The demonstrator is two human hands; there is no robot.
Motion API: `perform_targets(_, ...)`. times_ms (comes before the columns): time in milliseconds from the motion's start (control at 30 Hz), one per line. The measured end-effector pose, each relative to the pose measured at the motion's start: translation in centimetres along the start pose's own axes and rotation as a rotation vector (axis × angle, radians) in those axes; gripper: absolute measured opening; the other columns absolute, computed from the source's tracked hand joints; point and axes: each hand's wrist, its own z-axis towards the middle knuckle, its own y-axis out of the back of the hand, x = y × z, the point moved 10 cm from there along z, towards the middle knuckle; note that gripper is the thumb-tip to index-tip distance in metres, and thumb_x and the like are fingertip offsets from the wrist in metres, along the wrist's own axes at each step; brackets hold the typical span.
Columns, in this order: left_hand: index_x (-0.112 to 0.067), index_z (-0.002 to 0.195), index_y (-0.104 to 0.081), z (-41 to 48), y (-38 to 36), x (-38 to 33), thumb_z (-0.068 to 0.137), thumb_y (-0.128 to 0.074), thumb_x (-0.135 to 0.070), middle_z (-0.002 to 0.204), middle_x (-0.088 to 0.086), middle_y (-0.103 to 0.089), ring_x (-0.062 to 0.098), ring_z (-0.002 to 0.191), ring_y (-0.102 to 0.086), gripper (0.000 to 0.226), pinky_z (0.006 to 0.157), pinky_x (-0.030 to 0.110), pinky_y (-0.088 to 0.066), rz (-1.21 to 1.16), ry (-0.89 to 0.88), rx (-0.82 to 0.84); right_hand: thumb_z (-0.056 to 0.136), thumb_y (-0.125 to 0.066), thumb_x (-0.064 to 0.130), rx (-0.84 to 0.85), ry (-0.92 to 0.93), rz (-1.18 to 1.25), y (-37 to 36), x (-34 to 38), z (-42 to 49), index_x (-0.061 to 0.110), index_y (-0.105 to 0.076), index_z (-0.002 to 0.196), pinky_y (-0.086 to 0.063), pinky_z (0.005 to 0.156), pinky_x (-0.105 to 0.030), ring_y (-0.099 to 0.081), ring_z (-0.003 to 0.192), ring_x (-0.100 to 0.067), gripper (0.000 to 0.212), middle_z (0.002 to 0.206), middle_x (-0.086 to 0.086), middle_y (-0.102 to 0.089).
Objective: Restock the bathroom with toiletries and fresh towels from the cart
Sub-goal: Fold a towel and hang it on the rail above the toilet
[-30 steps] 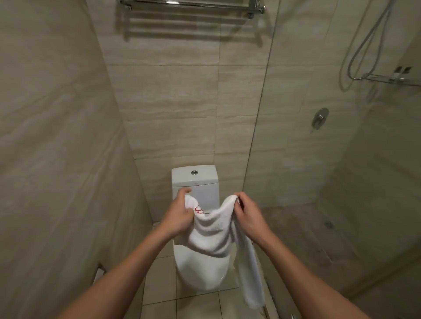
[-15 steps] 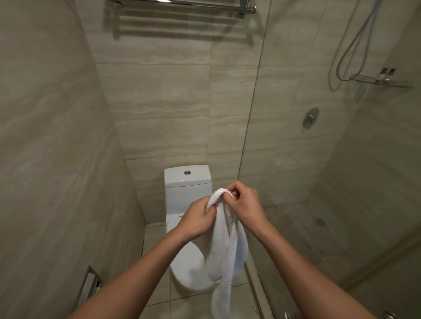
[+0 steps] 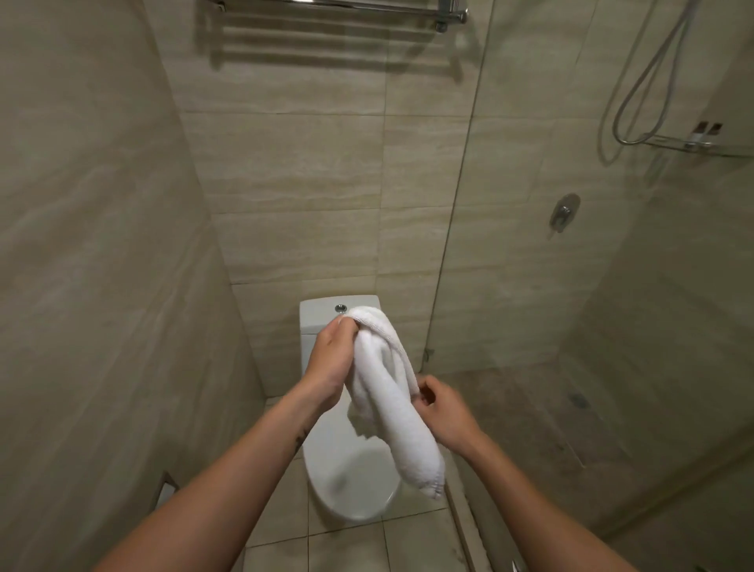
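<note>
While my left hand (image 3: 331, 361) grips the towel (image 3: 393, 424) at its fold and my right hand (image 3: 444, 412) pinches an edge, I'd square the halves; the rail (image 3: 387, 10) comes after.

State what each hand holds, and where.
Left hand grips the white towel at its folded top; right hand pinches its edge halfway down.

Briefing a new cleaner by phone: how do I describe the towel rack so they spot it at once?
Start at the white toilet against the back wall and look straight up the tiles. The towel rack is the set of chrome bars high on that wall. Unlike the chrome shelf by the shower hose, it hangs outside the glass screen.
</note>
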Motion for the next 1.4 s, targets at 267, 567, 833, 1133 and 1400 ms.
perform_targets(267, -0.020, 0.107, -0.063, 1.2, 4.3, 2.5, 0.096, -0.047, -0.018, 0.103, 0.004, -0.071, 0.022, 0.096, -0.068, 0.020, 0.075, 0.032, -0.051, 0.221, 0.014, -0.117, 0.103, -0.050, 0.023, -0.200, 0.066, 0.120, 4.6, 2.1, 0.2, 0.025, -0.058, 0.101, -0.044, 0.066, -0.015, -0.060, 0.080, 0.002, 0.009, 0.090, 0.012, -0.067)
perform_targets(567, -0.036, 0.134, -0.052, -1.5, -2.6, 8.4, 0.095, -0.062, -0.025, 0.113, -0.007, -0.065, 0.008, 0.096, -0.064, 0.042, 0.078, 0.020, -0.051, 0.487, 0.023, 0.397, 0.101, -0.057, 0.019, -0.059, 0.423, -0.102, 3.4, 10.1, 0.2, 0.024, -0.071, 0.108, -0.043, 0.087, -0.016, -0.059, 0.096, 0.004, 0.016, 0.098, 0.024, -0.062)
perform_targets(833, -0.026, 0.083, -0.058, -0.2, -3.1, 5.7, 0.089, -0.043, -0.033, 0.075, -0.010, -0.063, 0.015, 0.073, -0.057, 0.018, 0.064, 0.033, -0.046, 0.618, -0.159, 0.192, 0.094, -0.067, 0.028, -0.038, 0.274, 0.017, 3.9, 7.0, -0.1, 0.032, -0.066, 0.106, -0.047, 0.079, -0.016, -0.063, 0.091, 0.001, 0.013, 0.094, 0.018, -0.069)
perform_targets(1133, -0.017, 0.072, -0.051, 0.2, -1.0, 4.1, 0.096, -0.042, -0.015, 0.066, -0.007, -0.053, 0.014, 0.066, -0.048, 0.026, 0.063, 0.034, -0.040, 0.253, -0.090, -0.073, 0.098, -0.063, 0.032, 0.201, 0.012, 0.004, 0.3, -0.3, -1.9, 0.032, -0.065, 0.085, -0.045, 0.066, -0.021, -0.058, 0.071, 0.006, 0.013, 0.082, 0.013, -0.067)
perform_targets(1400, -0.037, 0.094, -0.063, 0.1, -2.3, 7.4, 0.087, -0.055, -0.025, 0.117, -0.005, -0.054, 0.013, 0.113, -0.050, 0.016, 0.097, 0.029, -0.041, 0.632, -0.093, 0.273, 0.095, -0.067, 0.030, 0.042, 0.189, 0.031, 2.6, 4.3, -0.9, 0.031, -0.077, 0.088, -0.052, 0.072, -0.026, -0.062, 0.078, 0.007, 0.012, 0.082, 0.014, -0.075)
